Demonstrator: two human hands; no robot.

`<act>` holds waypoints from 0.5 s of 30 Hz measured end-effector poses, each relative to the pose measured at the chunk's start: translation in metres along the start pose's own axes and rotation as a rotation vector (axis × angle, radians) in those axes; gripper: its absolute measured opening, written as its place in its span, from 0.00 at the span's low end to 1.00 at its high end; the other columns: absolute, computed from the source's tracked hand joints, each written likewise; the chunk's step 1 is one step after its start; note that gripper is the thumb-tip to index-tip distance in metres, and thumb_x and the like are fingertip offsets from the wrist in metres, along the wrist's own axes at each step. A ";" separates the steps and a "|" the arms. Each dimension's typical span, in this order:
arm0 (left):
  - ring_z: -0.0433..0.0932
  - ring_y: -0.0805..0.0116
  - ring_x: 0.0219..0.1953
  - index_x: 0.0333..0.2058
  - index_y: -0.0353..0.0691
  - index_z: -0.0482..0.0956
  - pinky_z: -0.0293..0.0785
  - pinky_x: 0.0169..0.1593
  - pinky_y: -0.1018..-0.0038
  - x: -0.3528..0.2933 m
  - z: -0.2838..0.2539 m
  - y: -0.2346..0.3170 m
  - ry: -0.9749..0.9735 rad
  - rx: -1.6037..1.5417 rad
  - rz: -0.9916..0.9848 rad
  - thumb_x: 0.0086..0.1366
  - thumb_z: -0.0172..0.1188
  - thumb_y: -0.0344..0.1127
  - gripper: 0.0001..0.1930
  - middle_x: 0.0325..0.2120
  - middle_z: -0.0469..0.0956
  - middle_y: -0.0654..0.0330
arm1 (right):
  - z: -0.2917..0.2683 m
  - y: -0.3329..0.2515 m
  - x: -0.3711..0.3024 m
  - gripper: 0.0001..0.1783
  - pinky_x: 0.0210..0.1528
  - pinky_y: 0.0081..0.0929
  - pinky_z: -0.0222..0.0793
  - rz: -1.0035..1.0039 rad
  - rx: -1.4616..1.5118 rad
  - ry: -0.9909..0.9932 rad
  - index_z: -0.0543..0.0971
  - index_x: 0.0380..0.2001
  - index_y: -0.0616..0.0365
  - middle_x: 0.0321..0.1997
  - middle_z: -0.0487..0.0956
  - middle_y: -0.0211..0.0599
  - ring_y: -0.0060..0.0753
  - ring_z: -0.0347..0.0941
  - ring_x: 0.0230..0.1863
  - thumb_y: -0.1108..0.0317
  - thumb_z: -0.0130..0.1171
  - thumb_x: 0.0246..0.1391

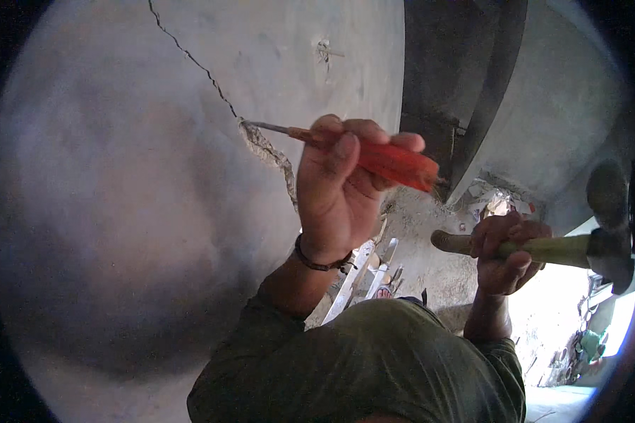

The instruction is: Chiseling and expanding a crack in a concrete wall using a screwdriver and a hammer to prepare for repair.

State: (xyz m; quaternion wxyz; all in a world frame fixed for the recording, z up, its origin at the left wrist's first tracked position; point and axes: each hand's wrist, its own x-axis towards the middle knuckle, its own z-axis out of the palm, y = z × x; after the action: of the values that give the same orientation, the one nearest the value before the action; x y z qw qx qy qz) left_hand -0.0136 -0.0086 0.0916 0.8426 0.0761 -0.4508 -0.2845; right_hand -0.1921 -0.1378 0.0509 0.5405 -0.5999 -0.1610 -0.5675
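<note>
My left hand (pixel 339 183) is closed around the red handle of a screwdriver (pixel 395 161), held nearly level with its thin metal shaft toward the wall. The shaft's tip touches, or almost touches, the wall where a thin dark crack (pixel 204 70) meets a wider chipped-out groove (pixel 264 148). Out to the right, my right hand (pixel 504 250) grips a hammer (pixel 557 252) by its pale wooden handle. The hammer's dark head points right, away from the screwdriver. The handle's butt sticks out on the left of the fist.
A grey plastered wall (pixel 120 197) fills the left side, with a small chipped spot (pixel 323 53) higher up. Below lies a rough floor (pixel 430 218) with a ladder-like frame (pixel 360 278) and rubble (pixel 497 201). Bright light comes in at the lower right.
</note>
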 end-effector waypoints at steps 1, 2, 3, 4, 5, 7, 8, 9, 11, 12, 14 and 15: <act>0.72 0.46 0.49 0.43 0.41 0.68 0.75 0.47 0.45 0.000 0.000 0.003 -0.001 -0.004 -0.002 0.68 0.42 0.32 0.09 0.41 0.73 0.52 | 0.001 0.001 -0.001 0.23 0.14 0.22 0.63 0.020 -0.022 0.005 0.63 0.36 0.59 0.19 0.67 0.34 0.23 0.63 0.14 0.48 0.52 0.56; 0.72 0.46 0.50 0.43 0.42 0.68 0.75 0.47 0.45 0.001 0.000 0.005 -0.013 -0.007 0.012 0.67 0.41 0.31 0.09 0.41 0.73 0.52 | 0.001 0.001 -0.001 0.23 0.14 0.22 0.63 0.041 -0.043 0.010 0.64 0.36 0.59 0.18 0.67 0.35 0.23 0.63 0.14 0.48 0.52 0.56; 0.72 0.46 0.50 0.44 0.42 0.68 0.75 0.48 0.45 0.001 -0.001 0.006 -0.024 -0.009 0.026 0.67 0.40 0.29 0.10 0.41 0.73 0.52 | 0.001 0.002 -0.001 0.23 0.14 0.22 0.63 0.042 -0.045 0.010 0.64 0.36 0.59 0.18 0.67 0.35 0.23 0.63 0.14 0.48 0.52 0.56; 0.71 0.47 0.51 0.44 0.42 0.68 0.74 0.47 0.44 0.001 0.002 0.007 -0.019 -0.018 0.015 0.66 0.40 0.28 0.11 0.41 0.72 0.53 | 0.001 0.003 -0.002 0.24 0.14 0.21 0.62 0.067 -0.057 0.011 0.64 0.36 0.60 0.18 0.67 0.35 0.23 0.63 0.14 0.48 0.53 0.56; 0.71 0.47 0.51 0.44 0.42 0.68 0.74 0.47 0.44 0.002 0.001 0.007 -0.019 -0.021 0.015 0.66 0.40 0.28 0.11 0.41 0.72 0.53 | 0.000 0.003 -0.002 0.24 0.14 0.20 0.62 0.092 -0.068 0.011 0.64 0.35 0.60 0.18 0.67 0.35 0.22 0.63 0.14 0.48 0.53 0.56; 0.72 0.42 0.48 0.44 0.43 0.68 0.76 0.49 0.49 0.006 0.001 0.010 -0.042 -0.075 0.088 0.65 0.41 0.25 0.11 0.41 0.73 0.50 | 0.003 0.003 -0.003 0.24 0.14 0.20 0.62 0.109 -0.070 0.025 0.65 0.35 0.61 0.18 0.67 0.35 0.22 0.63 0.15 0.48 0.53 0.55; 0.72 0.42 0.48 0.44 0.43 0.68 0.76 0.49 0.49 0.005 0.002 0.013 -0.043 -0.074 0.090 0.65 0.41 0.25 0.11 0.41 0.73 0.50 | 0.003 0.003 -0.003 0.24 0.14 0.20 0.62 0.128 -0.075 0.042 0.65 0.35 0.62 0.18 0.67 0.35 0.22 0.63 0.15 0.49 0.54 0.55; 0.72 0.45 0.49 0.43 0.43 0.69 0.75 0.47 0.46 0.003 0.001 0.015 -0.026 -0.055 0.068 0.66 0.40 0.28 0.10 0.40 0.72 0.55 | 0.003 0.004 -0.004 0.24 0.14 0.20 0.62 0.127 -0.074 0.043 0.65 0.35 0.62 0.18 0.67 0.35 0.22 0.63 0.15 0.49 0.54 0.55; 0.72 0.49 0.50 0.42 0.43 0.69 0.74 0.45 0.44 0.003 0.000 0.016 -0.009 -0.036 0.046 0.67 0.39 0.31 0.10 0.39 0.72 0.59 | 0.002 0.006 -0.006 0.24 0.14 0.20 0.62 0.171 -0.057 0.061 0.66 0.35 0.62 0.18 0.67 0.35 0.23 0.64 0.15 0.49 0.54 0.55; 0.72 0.49 0.50 0.42 0.44 0.69 0.73 0.45 0.44 0.003 0.000 0.015 0.002 -0.026 0.061 0.67 0.39 0.31 0.10 0.38 0.71 0.60 | 0.001 0.005 -0.007 0.24 0.14 0.20 0.62 0.171 -0.057 0.061 0.66 0.35 0.62 0.18 0.67 0.35 0.23 0.64 0.15 0.49 0.54 0.55; 0.72 0.50 0.50 0.42 0.44 0.69 0.73 0.45 0.44 0.004 0.002 0.016 0.013 -0.017 0.077 0.67 0.40 0.32 0.09 0.38 0.71 0.61 | -0.001 0.005 -0.009 0.24 0.14 0.20 0.61 0.199 -0.051 0.043 0.66 0.36 0.63 0.18 0.67 0.36 0.23 0.65 0.16 0.50 0.54 0.55; 0.72 0.51 0.49 0.42 0.44 0.69 0.72 0.45 0.43 0.006 0.002 0.016 0.000 -0.033 0.081 0.67 0.40 0.32 0.09 0.38 0.71 0.60 | -0.001 0.006 -0.011 0.24 0.14 0.20 0.61 0.198 -0.052 0.043 0.66 0.36 0.63 0.18 0.67 0.36 0.23 0.65 0.16 0.50 0.54 0.55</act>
State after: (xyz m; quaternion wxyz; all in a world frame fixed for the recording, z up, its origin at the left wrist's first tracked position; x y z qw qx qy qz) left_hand -0.0062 0.0014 0.1029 0.8547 0.0439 -0.4487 -0.2575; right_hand -0.1911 -0.1362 0.0386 0.5817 -0.6142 -0.0745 -0.5280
